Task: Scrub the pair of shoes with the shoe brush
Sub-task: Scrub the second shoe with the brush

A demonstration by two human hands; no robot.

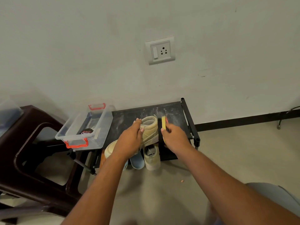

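A beige high-top shoe (pixel 150 129) lies tilted over the front of the black shoe rack (pixel 172 109), its toe pointing down to the left. My left hand (pixel 131 140) grips it across the upper, fingers at the collar. My right hand (pixel 176 138) holds the shoe brush (pixel 163 123), yellow-backed with black bristles, against the heel side of the shoe. The second beige shoe (pixel 151 158) stands on the floor under the rack's front edge.
A clear plastic box (pixel 84 127) with red handles sits on the rack's left end, holding a polish tin. A dark brown plastic chair (pixel 27 143) stands at the left. Light blue slippers (pixel 137 161) lie beside the second shoe. Wall with a socket behind.
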